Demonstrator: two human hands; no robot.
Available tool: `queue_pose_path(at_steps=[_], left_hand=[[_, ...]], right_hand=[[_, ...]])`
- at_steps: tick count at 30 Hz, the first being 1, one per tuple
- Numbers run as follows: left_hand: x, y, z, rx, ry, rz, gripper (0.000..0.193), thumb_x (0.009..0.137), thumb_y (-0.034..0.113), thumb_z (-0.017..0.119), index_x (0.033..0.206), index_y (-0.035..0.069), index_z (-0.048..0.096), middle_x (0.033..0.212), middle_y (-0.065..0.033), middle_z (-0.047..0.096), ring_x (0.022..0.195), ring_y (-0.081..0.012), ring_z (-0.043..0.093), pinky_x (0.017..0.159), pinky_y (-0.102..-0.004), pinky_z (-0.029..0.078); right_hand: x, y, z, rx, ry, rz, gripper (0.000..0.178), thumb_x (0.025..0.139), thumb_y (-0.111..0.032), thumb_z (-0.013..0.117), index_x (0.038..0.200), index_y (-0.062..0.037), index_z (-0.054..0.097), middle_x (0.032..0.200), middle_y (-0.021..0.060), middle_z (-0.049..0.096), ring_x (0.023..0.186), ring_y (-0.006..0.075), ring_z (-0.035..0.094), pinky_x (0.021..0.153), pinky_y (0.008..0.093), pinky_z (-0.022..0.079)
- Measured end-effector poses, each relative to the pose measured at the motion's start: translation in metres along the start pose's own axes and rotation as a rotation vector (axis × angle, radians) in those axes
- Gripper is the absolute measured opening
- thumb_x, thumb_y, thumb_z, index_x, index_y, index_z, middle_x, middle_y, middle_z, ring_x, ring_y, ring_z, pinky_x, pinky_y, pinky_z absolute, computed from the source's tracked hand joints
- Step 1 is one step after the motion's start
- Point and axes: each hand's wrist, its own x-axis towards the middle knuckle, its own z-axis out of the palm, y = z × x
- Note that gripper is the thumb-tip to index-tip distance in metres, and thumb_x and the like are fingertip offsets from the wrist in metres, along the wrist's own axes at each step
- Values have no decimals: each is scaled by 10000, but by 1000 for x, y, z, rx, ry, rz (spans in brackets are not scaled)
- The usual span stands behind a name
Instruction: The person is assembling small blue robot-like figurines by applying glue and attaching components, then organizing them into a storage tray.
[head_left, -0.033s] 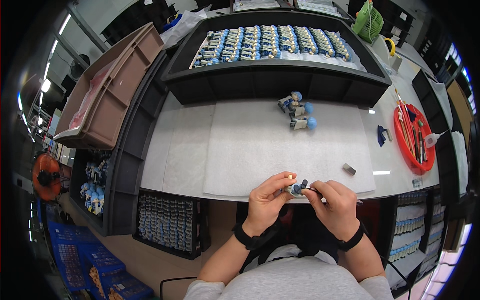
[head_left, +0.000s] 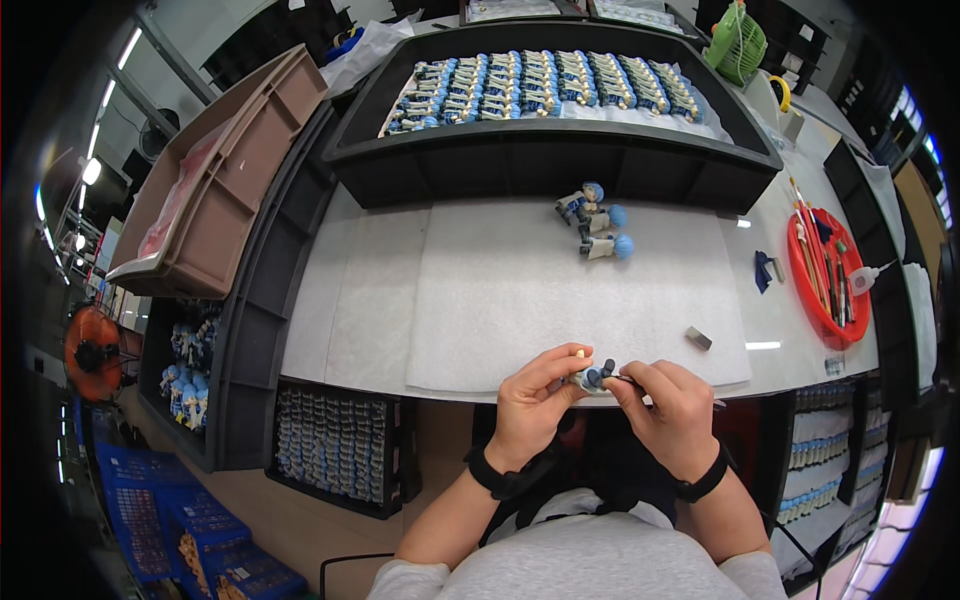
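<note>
Sm. doll (head_left: 592, 378) pinched in L hand (head_left: 532, 402) nr mat (head_left: 540, 310) edge; thin tool (head_left: 627, 379) pinched in R hand (head_left: 668, 408), by doll.

Left fingers (head_left: 548, 368) and right fingers (head_left: 655, 382) pinch close together, forearms (head_left: 452, 518) angled inward.

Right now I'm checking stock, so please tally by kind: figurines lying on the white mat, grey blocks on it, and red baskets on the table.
Figurines: 3
Grey block: 1
Red basket: 1
Total: 5
</note>
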Motion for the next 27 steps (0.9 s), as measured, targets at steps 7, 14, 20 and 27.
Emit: queue_pose_path(at_steps=[7, 14, 20, 27], left_hand=[[3, 0, -2, -12, 3, -3, 286, 750, -103, 573, 1004, 25, 605, 1119, -124, 521, 994, -164, 527, 834, -246, 466], [4, 0, -2, -8, -2, -1, 282, 751, -103, 572, 1002, 21, 605, 1118, -119, 522, 989, -161, 529, 828, -243, 468], [4, -1, -2, -1, -7, 17, 284, 751, -107, 570, 1003, 19, 603, 1119, -120, 522, 990, -161, 529, 827, -242, 470], [4, 1, -4, -4, -14, -4, 283, 758, -100, 564, 1008, 26, 603, 1121, -123, 521, 990, -165, 531, 839, -250, 475]], right_hand=[[2, 0, 3, 6, -6, 44, 156, 706, -175, 690, 719, -63, 582, 516, 40, 455, 425, 166, 454, 393, 281, 338], [3, 2, 1, 1, -6, 2, 152, 706, -175, 688, 727, -62, 588, 516, 40, 456, 427, 167, 456, 395, 283, 340], [2, 0, 3, -1, -20, 40, 153, 707, -172, 687, 736, -60, 587, 522, 39, 453, 429, 170, 455, 397, 284, 340], [4, 0, 2, 6, -20, 19, 167, 707, -179, 687, 747, -52, 586, 524, 48, 443, 430, 184, 453, 401, 289, 341]])
